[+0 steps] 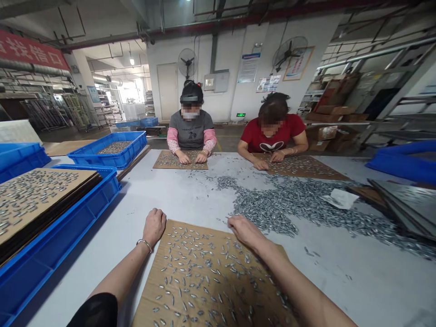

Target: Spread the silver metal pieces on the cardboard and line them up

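A brown cardboard sheet [155,277] lies in front of me, with many small silvery metal pieces, pointed at both ends, spread over it. At its far left corner rests my left hand [155,226], a bracelet on its wrist. Its fingers are curled together, and whatever may be inside them is hidden. My right hand [244,230] reaches over the sheet's far edge, fingers bent and drawn together. A few loose metal pieces [222,220] lie by its fingertips; I cannot make out what it holds. Just beyond it spreads a large heap of the same pieces [262,204].
Across the white table [327,281], two people work at cardboard sheets [163,160] bearing similar pieces. Blue trays [102,222] stand at left, one with stacked, piece-covered cardboard [64,179]. On the right are a crumpled white sheet [340,199], dark flat sheets [405,204] and a blue container [405,159].
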The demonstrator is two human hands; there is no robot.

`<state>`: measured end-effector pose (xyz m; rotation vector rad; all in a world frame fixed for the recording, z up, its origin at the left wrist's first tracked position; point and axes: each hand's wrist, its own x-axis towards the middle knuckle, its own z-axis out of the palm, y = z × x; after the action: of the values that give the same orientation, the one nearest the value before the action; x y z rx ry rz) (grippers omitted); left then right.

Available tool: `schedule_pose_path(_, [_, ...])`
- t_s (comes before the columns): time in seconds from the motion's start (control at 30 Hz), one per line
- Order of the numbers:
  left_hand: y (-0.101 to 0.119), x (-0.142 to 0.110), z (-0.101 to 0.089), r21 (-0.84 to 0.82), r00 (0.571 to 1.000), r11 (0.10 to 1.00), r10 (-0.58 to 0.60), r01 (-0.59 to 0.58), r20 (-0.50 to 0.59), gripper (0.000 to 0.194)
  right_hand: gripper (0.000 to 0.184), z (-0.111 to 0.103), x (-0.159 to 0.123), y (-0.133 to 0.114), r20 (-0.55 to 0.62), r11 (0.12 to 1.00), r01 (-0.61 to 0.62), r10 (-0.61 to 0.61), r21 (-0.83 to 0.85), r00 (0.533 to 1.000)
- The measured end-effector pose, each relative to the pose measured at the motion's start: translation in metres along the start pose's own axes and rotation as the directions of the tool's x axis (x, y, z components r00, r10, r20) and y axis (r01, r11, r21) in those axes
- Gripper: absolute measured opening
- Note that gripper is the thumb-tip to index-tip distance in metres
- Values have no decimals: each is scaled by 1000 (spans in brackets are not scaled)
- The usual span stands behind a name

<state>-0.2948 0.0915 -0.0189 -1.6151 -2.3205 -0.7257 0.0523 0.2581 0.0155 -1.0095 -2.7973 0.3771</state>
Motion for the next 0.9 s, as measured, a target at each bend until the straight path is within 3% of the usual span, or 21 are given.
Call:
schedule_pose_path(0.1, [0, 2, -1, -3, 1000, 1000, 3, -3, 1, 27, 29, -4, -11, 11, -91, 994, -105, 103, -16, 991])
schedule_pose_path(0.3, [0, 2, -1, -7, 1000, 1000, 5, -5, -1, 25, 24, 0, -34, 8, 70, 987, 0, -12, 164, 997])
schedule_pose_path(0.37, [1, 2, -1, -1, 1000, 1000, 2, -2, -2, 25, 23, -3, -38, 8, 96, 992, -43, 32, 115, 995])
schedule_pose_path(0.47, [1, 1, -1, 6, 1000, 1000, -2, 2, -3, 24, 25, -11, -42, 5, 27, 988, -154, 154, -7, 988])
schedule_pose_path(0.53, [2, 2, -1, 9, 1000, 1000, -5, 5, -2, 23, 25, -13, -45, -4, -5, 990, -141, 141, -4, 990])
schedule_pose_path(0.7, [2, 2, -1, 12, 1000, 1000, -13, 13, 5, 23, 22, 0, -49, -40, 85, 992, 16, -27, 127, 996])
schedule_pose_path(0.9, [2, 1, 0, 10, 1000, 1000, -14, 14, 11, 22, 23, 8, -39, -56, -57, 992, 19, -11, 127, 998])
